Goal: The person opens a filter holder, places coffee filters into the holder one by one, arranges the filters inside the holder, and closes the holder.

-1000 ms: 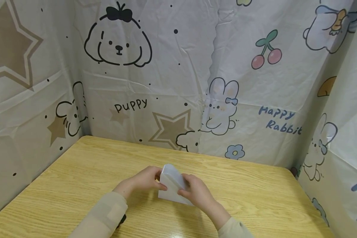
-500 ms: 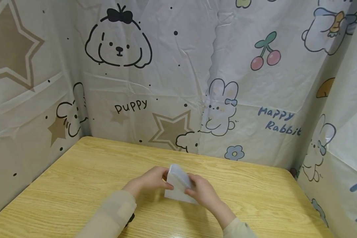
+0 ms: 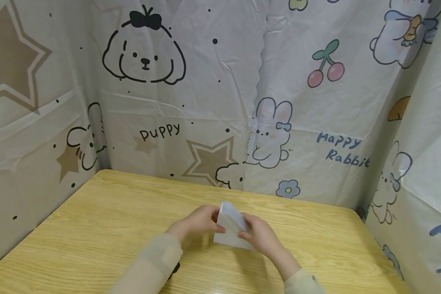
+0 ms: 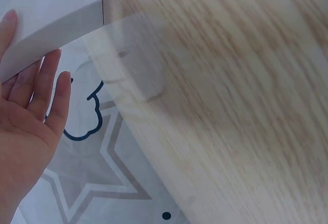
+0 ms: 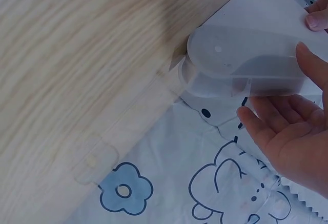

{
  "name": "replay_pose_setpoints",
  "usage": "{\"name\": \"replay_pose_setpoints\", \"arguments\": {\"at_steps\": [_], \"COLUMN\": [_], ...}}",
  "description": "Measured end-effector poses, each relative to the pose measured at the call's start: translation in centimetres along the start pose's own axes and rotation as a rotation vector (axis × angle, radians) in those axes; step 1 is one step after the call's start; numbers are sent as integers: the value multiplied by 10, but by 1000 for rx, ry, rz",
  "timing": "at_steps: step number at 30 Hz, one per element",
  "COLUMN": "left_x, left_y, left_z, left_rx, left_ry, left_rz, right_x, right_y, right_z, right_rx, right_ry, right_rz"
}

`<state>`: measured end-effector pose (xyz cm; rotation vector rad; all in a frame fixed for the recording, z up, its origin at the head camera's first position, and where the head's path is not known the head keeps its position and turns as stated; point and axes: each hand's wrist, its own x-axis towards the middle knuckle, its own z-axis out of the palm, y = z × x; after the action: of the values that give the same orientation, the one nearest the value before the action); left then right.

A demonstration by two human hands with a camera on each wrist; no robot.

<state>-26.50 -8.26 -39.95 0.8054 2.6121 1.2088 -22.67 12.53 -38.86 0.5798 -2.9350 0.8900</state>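
Near the middle of the table, a white box [image 3: 232,233] stands between both hands, with a long translucent plastic case [image 5: 241,57] lying along its sloping side. My left hand [image 3: 203,220] grips the box at its upper left, thumb on the near face; in the left wrist view its fingers lie under the white box [image 4: 56,14]. On the other side my right hand [image 3: 261,234] holds the translucent case, thumb on one face and fingers beneath, as the right wrist view shows. Whether case and box are joined, I cannot tell.
The wood-grain table [image 3: 114,220] spreads around the hands. A printed cloth [image 3: 206,102] hangs behind it and along both sides. A small black part [image 3: 175,269] shows beside the left sleeve.
Both hands have shifted to the right across the table, carrying the white box and translucent case with them. The hold of each hand looks the same.
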Motion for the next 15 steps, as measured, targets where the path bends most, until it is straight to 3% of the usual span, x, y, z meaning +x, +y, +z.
{"name": "replay_pose_setpoints", "arguments": {"at_steps": [7, 10, 15], "left_x": [0, -2, -10], "left_y": [0, -1, -1], "left_z": [2, 3, 8], "left_rx": [8, 33, 229], "left_ry": [8, 26, 60], "left_rz": [7, 1, -70], "right_x": [0, -1, -5], "right_y": [2, 4, 7], "right_z": [0, 2, 5], "right_rx": [8, -40, -160], "right_ry": [3, 30, 50], "right_rz": [-5, -13, 37]}}
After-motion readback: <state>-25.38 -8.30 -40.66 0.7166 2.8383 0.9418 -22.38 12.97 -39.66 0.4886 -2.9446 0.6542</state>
